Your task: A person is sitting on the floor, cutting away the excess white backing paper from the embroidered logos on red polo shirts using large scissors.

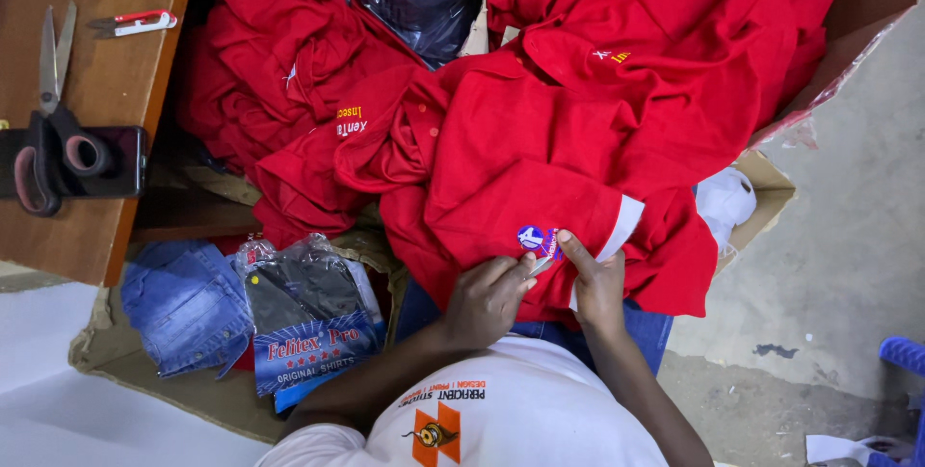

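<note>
Both hands (540,284) pinch a red shirt (540,168) at its blue round tag (531,238), fingertips partly hidden.

I see matt red cloth shirts (540,139), glossy clear plastic on the packaged shirt (308,318) at lower left, and a smooth brown wooden table (116,72) at upper left with metal scissors (53,91).

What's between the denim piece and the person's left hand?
In the head view, a bagged dark shirt lies between the denim piece and the left hand.
</note>
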